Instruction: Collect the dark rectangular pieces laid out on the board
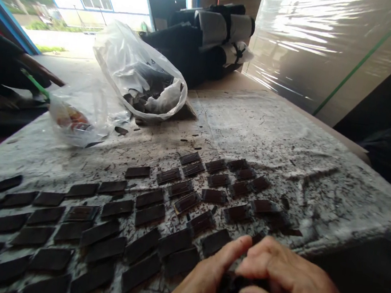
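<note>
Near the bottom right, my left hand (pixel 205 285) and my right hand (pixel 301 285) are close together over the table's front edge. Both are closed round a small black piece (pixel 230 286), mostly hidden by the fingers, so its kind does not show. Just beyond them, flat dark rectangular pieces (pixel 179 239) lie in rough rows across the cloth-covered table (pixel 248 120). Toward the right, several pieces look shinier, such as a dark strip-filled rectangle (pixel 213 196) with clear edges.
A white plastic bag (pixel 120 61) with dark scraps lies open at the back. Left of it is a clear bag (pixel 78 118) with orange-brown contents. Dark shreds litter the cloth. Behind are black-and-white rolls (pixel 227 27) and a plastic-wrapped stack (pixel 301 40).
</note>
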Demonstrator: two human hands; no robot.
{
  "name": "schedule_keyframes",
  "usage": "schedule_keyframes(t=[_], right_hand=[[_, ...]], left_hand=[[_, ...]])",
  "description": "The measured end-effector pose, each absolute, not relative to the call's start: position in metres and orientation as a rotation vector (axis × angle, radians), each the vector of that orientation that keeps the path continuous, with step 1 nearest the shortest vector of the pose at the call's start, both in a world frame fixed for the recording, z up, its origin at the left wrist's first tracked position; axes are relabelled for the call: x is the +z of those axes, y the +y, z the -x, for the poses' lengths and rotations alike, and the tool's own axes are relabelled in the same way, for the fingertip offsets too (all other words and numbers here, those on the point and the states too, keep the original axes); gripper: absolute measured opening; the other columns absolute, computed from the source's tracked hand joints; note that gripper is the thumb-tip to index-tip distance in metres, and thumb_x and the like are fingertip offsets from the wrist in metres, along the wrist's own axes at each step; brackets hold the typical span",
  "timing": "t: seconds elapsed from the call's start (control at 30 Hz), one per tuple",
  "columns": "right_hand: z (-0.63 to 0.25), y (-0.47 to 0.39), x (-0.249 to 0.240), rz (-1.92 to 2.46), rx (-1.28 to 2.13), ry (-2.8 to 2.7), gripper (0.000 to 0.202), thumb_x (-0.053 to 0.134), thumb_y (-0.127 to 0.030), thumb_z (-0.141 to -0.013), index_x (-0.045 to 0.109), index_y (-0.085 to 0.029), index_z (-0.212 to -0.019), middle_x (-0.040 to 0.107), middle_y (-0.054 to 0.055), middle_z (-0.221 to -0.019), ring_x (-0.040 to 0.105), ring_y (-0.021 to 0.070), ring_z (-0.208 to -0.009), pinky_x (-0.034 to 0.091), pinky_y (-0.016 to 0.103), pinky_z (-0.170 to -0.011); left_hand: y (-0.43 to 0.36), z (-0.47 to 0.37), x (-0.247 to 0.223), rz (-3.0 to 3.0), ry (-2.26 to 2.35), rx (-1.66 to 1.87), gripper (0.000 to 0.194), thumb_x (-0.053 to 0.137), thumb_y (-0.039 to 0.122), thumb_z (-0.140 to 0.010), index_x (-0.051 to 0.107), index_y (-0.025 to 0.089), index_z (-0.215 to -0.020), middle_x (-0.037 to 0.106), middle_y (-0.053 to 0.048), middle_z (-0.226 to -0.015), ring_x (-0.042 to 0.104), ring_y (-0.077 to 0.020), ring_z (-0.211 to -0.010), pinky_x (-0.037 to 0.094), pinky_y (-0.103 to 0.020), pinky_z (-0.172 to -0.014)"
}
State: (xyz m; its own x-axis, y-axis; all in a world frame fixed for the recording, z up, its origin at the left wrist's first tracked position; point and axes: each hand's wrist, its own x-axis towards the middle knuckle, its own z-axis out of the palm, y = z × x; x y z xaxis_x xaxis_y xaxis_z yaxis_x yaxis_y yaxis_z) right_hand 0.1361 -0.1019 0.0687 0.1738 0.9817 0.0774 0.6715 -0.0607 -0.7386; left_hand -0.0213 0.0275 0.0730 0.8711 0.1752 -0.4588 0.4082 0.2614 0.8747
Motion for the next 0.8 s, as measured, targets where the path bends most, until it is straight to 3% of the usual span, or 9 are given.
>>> schedule_keyframes(t=[0.1, 0.2, 0.27, 0.4, 0.53, 0.67, 0.8], right_hand=[[-0.134, -0.088, 0.077, 1.853, 0.963, -1.306, 0.013, 0.054, -0.021, -0.085, 0.061, -0.023, -0.073, 0.065, -0.002, -0.073, 0.063, 0.0122, -0.069, 0.049, 0.017, -0.063], [-0.136, -0.089, 0.071, 1.851, 1.128, -1.032, 0.017, 0.053, -0.032, -0.086, 0.063, -0.022, -0.075, 0.066, -0.001, -0.074, 0.061, 0.0130, -0.067, 0.048, 0.018, -0.059], [-0.138, -0.094, 0.064, 1.829, 1.206, -0.883, 0.021, 0.052, -0.039, -0.086, 0.065, -0.022, -0.082, 0.062, -0.002, -0.066, 0.056, 0.0114, -0.058, 0.045, 0.018, -0.052], [-0.144, -0.101, 0.055, 1.727, 1.268, -0.666, 0.027, 0.059, -0.046, -0.082, 0.065, -0.021, -0.088, 0.056, -0.005, -0.054, 0.048, 0.0075, -0.046, 0.038, 0.016, -0.045], [-0.142, -0.100, 0.055, 1.608, 1.326, -0.572, 0.031, 0.065, -0.049, -0.077, 0.064, -0.018, -0.079, 0.060, -0.003, -0.055, 0.049, 0.0066, -0.046, 0.038, 0.016, -0.045], [-0.138, -0.098, 0.057, 1.592, 1.257, -0.474, 0.037, 0.072, -0.051, -0.070, 0.060, -0.016, -0.068, 0.056, -0.005, -0.047, 0.045, 0.0040, -0.040, 0.033, 0.014, -0.041], [-0.142, -0.099, 0.052, 1.574, 1.241, -0.416, 0.039, 0.073, -0.053, -0.068, 0.059, -0.016, -0.070, 0.055, -0.006, -0.042, 0.048, 0.0045, -0.037, 0.035, 0.014, -0.040]], left_hand=[[0.030, 0.017, 0.072, -1.366, 0.557, -0.236, 0.068, 0.059, 0.053, -0.079, 0.036, 0.030, -0.138, 0.034, -0.001, -0.148, 0.026, -0.0267, -0.136, 0.015, -0.041, -0.113], [0.031, 0.016, 0.072, -1.390, 0.555, -0.251, 0.065, 0.060, 0.046, -0.079, 0.039, 0.027, -0.137, 0.035, -0.003, -0.148, 0.027, -0.0278, -0.135, 0.021, -0.039, -0.111], [0.029, 0.016, 0.072, -1.290, 0.601, -0.217, 0.062, 0.062, 0.043, -0.078, 0.042, 0.027, -0.135, 0.041, -0.006, -0.144, 0.038, -0.0294, -0.129, 0.033, -0.039, -0.104], [0.019, 0.011, 0.067, -0.899, 0.705, -0.096, 0.054, 0.072, 0.042, -0.070, 0.056, 0.020, -0.117, 0.067, -0.009, -0.101, 0.061, -0.0274, -0.095, 0.046, -0.039, -0.083], [0.013, 0.001, 0.060, -0.734, 0.625, 0.017, 0.030, 0.075, 0.036, -0.068, 0.061, 0.016, -0.085, 0.064, -0.003, -0.073, 0.059, -0.0176, -0.073, 0.041, -0.031, -0.070], [0.014, -0.002, 0.063, -0.784, 0.634, -0.006, 0.025, 0.070, 0.037, -0.074, 0.059, 0.016, -0.081, 0.061, -0.001, -0.066, 0.048, -0.0080, -0.056, 0.029, -0.021, -0.053], [0.017, -0.002, 0.068, -0.776, 0.674, -0.008, 0.026, 0.070, 0.039, -0.072, 0.060, 0.015, -0.076, 0.061, -0.001, -0.063, 0.048, -0.0076, -0.054, 0.030, -0.020, -0.052]])
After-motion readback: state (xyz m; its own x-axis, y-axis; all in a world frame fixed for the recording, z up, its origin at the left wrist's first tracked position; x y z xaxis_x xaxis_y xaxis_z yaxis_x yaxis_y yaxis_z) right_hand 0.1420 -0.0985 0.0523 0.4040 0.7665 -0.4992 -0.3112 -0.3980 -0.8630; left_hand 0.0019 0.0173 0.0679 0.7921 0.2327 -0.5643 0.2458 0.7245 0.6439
